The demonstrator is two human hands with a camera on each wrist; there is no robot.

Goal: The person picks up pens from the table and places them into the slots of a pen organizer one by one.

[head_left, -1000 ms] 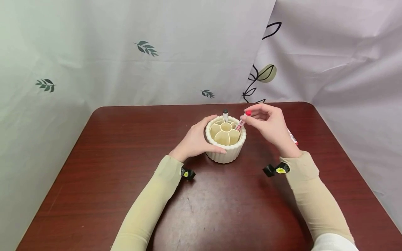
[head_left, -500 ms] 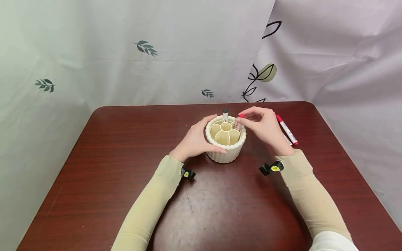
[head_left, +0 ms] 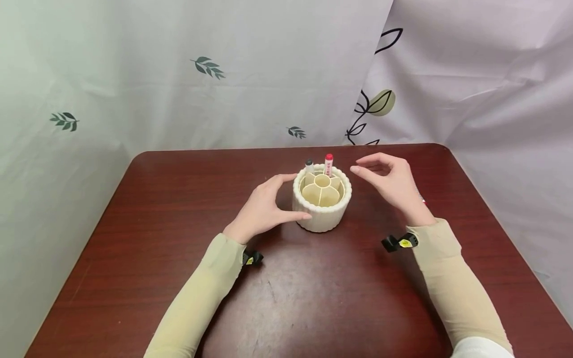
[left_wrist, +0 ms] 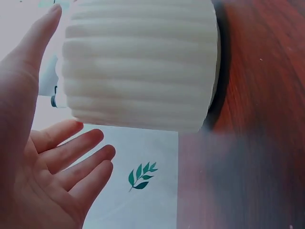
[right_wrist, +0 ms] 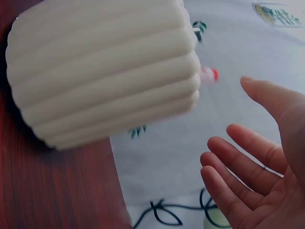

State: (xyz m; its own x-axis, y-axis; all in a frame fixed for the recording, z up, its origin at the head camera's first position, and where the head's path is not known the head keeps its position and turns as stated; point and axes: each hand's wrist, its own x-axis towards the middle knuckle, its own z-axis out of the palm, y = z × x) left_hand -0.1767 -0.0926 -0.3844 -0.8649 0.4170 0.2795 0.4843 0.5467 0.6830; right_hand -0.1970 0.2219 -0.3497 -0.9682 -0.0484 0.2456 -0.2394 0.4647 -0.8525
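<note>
The left hand (head_left: 259, 211) is spread wide around the left side of the cream holder (head_left: 321, 219) on the table (head_left: 286, 298), though whether a fingertip touches it is hard to tell. The right hand (head_left: 394, 184), thumb and fingers parted, holds nothing, just right of the holder, where a red-capped marker (head_left: 329, 168) and a black-capped marker (head_left: 309, 167) stand.

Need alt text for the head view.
Cream fluted pen holder on a reddish-brown table, holding a black-capped marker and a red-capped marker. The person's left grip is open beside it; the empty right grip hovers opposite.
</note>
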